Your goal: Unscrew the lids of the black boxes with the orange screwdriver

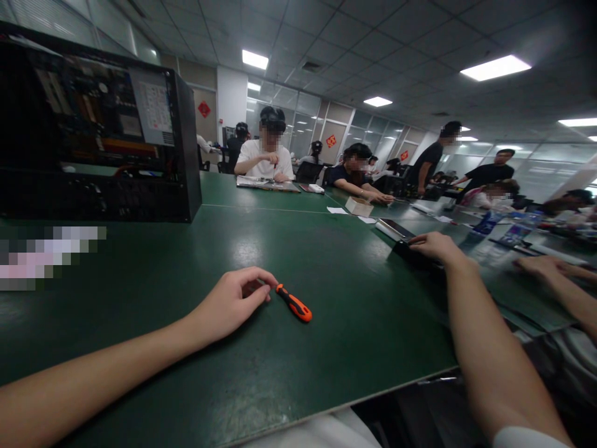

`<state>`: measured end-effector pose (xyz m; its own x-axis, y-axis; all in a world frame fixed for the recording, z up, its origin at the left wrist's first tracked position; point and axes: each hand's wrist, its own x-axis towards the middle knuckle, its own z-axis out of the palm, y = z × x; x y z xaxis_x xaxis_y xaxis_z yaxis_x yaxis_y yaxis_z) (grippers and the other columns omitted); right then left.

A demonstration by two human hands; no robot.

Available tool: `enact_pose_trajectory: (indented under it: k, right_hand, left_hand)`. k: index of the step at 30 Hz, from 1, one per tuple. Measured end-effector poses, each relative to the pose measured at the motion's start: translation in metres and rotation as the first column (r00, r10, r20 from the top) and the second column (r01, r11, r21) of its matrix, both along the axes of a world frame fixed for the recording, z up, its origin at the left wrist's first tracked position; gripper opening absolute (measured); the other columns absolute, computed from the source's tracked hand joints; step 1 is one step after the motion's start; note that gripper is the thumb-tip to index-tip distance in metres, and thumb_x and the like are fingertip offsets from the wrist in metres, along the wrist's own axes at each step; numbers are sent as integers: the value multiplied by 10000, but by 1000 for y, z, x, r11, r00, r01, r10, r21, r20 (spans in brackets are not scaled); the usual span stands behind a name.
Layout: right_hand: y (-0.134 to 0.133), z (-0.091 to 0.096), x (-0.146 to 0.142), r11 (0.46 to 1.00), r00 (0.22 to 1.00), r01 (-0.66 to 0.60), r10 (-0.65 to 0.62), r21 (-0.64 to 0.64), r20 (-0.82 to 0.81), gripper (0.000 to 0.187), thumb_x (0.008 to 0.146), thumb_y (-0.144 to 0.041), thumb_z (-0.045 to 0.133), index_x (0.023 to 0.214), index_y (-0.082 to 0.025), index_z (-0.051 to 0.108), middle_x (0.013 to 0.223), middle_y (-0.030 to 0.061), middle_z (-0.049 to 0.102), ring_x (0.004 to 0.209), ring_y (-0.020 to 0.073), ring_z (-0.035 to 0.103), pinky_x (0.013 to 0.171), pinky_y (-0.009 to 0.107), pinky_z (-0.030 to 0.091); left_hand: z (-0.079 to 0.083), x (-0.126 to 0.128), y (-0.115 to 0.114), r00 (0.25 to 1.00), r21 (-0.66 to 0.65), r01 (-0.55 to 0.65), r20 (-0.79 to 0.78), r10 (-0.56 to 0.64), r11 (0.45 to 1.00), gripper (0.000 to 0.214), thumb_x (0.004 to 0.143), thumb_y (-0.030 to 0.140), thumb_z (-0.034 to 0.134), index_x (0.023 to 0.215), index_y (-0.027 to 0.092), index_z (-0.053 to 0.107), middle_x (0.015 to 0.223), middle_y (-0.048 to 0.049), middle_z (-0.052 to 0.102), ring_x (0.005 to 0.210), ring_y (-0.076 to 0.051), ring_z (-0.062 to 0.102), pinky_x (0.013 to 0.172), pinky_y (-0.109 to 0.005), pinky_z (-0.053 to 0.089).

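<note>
My left hand [233,302] rests on the green table [298,249], fingers curled, its fingertips at the tip end of an orange and black screwdriver [293,303] that lies flat on the mat. Whether the fingers pinch the shaft is hidden. My right hand [433,244] reaches far to the right and lies palm down, fingers stretched, on a dark flat object [413,255] near the table's right edge.
An open black computer case [97,130] stands at the back left. A phone [396,229] and a small box [358,206] lie beyond my right hand. Several people sit around the table; another person's hand [541,266] rests at the right.
</note>
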<state>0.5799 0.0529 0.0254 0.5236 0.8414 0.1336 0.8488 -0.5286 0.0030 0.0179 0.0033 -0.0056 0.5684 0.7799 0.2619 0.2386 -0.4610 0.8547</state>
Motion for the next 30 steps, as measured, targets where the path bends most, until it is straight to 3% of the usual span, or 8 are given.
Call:
enact_pose_trajectory:
  k: [5, 30]
  right_hand:
    - [3, 1, -3, 991, 996, 60, -67, -122, -59, 343, 951, -371, 622, 1237, -181, 616, 1243, 81, 627, 1089, 226, 633, 905, 413, 556]
    - [7, 4, -14, 989, 993, 38, -54, -140, -108, 354, 946, -372, 630, 1245, -185, 613, 1256, 83, 620, 1104, 234, 628, 908, 407, 554]
  left_hand:
    - [0, -1, 0, 1000, 25, 3, -22, -3, 1000, 229, 907, 283, 570, 1010, 157, 731, 931, -66, 746, 807, -204, 678, 730, -303, 525]
    - [6, 1, -4, 999, -1, 12, -53, -12, 1000, 253, 896, 306, 549, 968, 147, 732, 867, -60, 722, 788, -207, 663, 703, -296, 493]
